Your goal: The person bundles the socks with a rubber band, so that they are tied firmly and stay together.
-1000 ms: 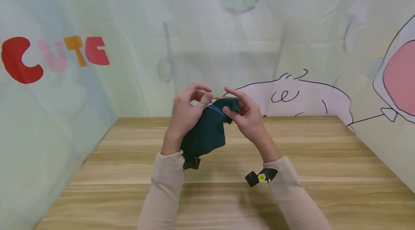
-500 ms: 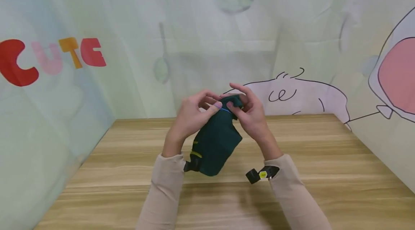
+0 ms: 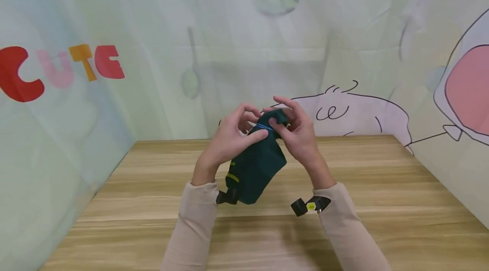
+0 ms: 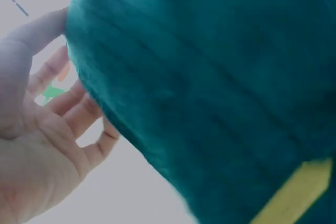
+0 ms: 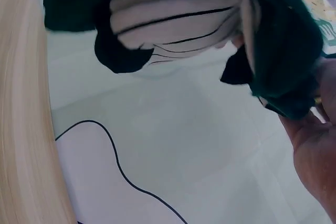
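Observation:
A dark green cloth bundle [image 3: 259, 165] with yellow stripes hangs at a slant between the two hands, above the table. Round its narrow upper neck runs a thin blue band [image 3: 263, 127]. My left hand [image 3: 231, 137] holds the cloth just below the band, thumb on the near face and fingers behind. With thumb and fingers my right hand [image 3: 299, 137] pinches the gathered end above the band. In the left wrist view the green cloth [image 4: 199, 93] hides the left fingertips. The right wrist view shows folded green cloth [image 5: 283, 40], pale lettering and a cream, dark-lined part.
The wooden table [image 3: 153, 220] spreads below the hands. A printed curtain [image 3: 237, 50] stands behind it and along both sides. Each wrist wears a small black camera, such as the right camera [image 3: 299, 207].
The bundle's lower end has swung toward me and right, showing its yellow stripes. The left hand has moved right, and the blue band, stretched out earlier, now lies close round the neck.

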{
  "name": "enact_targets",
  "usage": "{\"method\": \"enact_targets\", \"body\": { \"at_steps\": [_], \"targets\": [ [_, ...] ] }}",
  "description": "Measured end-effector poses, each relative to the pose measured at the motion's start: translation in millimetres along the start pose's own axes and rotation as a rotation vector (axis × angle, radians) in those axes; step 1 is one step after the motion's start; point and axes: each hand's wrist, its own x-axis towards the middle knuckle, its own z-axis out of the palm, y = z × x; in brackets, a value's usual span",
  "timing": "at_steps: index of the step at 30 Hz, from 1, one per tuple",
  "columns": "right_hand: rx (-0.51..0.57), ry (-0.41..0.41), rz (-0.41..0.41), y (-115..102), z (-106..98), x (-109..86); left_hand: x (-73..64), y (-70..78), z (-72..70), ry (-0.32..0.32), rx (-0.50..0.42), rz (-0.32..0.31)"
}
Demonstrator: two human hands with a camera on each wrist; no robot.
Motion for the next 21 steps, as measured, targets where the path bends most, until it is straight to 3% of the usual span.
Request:
{"method": "enact_targets", "body": {
  "at_steps": [5,10,17,21],
  "targets": [
    [-0.095,-0.115,0.143,-3,-8,-0.6,-2.3,0.0,-4.0,0.027,-0.065,0.058],
    [-0.227,-0.175,0.262,-8,-11,-2.6,-4.3,2.4,-8.6,0.013,-0.109,0.052],
    [-0.264,-0.203,0.255,-9,-11,-3.1,-3.6,1.9,-8.9,-0.018,-0.047,0.083],
    [-0.241,-0.267,0.245,-10,-17,-2.0,-4.9,0.7,-11.9,-0.055,-0.027,0.082]
  ]
}}
